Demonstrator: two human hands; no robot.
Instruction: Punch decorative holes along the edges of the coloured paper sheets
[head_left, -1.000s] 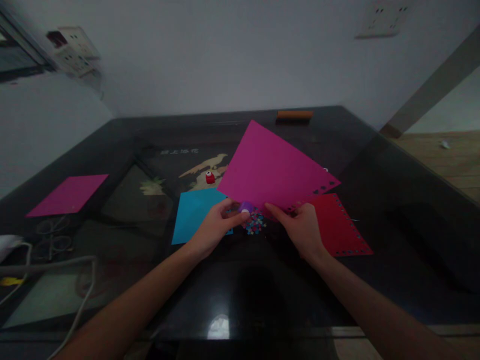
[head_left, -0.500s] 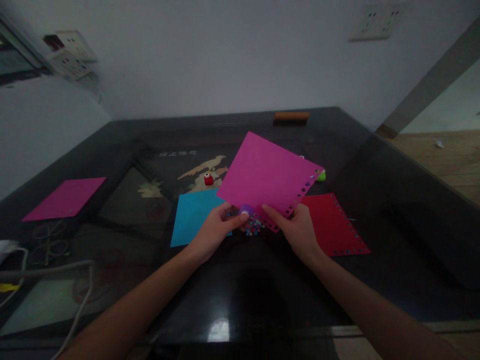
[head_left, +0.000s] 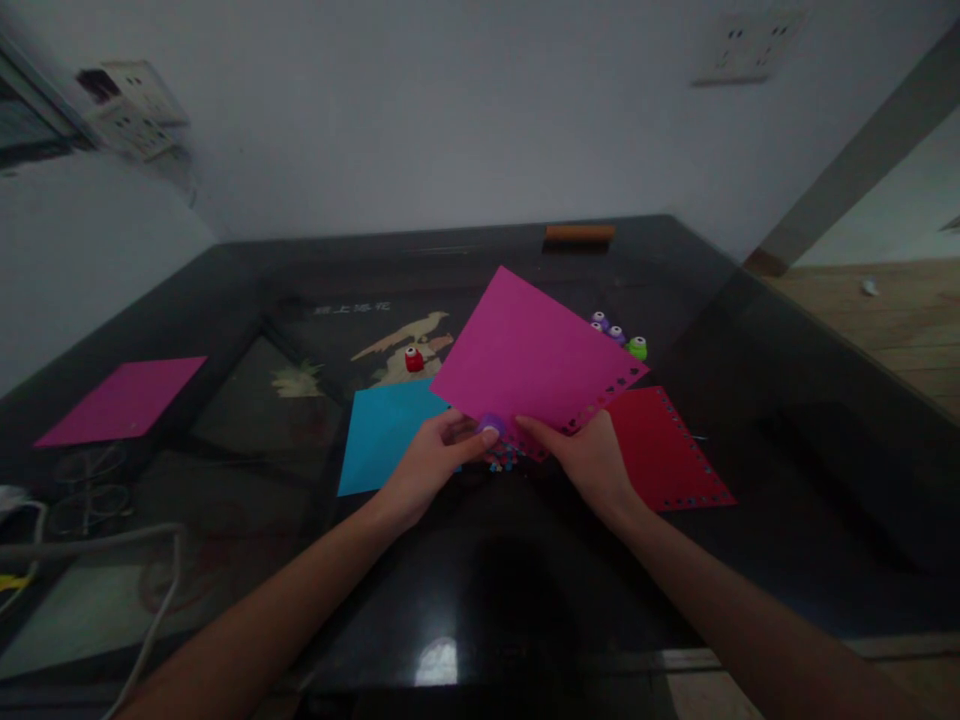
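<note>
A small purple punch (head_left: 491, 427) is pinched between the thumb and fingers of the left hand (head_left: 429, 462), right at the near edge of a magenta sheet (head_left: 529, 358). The same edge is gripped by the right hand (head_left: 589, 458), thumb on top and fingers underneath, so that the sheet is held lifted and tilted above the dark glass desk (head_left: 787, 420). A row of punched holes is seen along the sheet's right edge, and a little heap of coloured paper bits (head_left: 504, 462) lies just below the punch. The step in hand is judged to be edge punching, with the near border now being worked. For the next hole, the edge would need to be fed squarely into the punch slot, spaced evenly and held flat. A blue sheet (head_left: 382, 435), a punched red sheet (head_left: 664, 455) and spare punches (head_left: 619, 337) lie close by.
</note>
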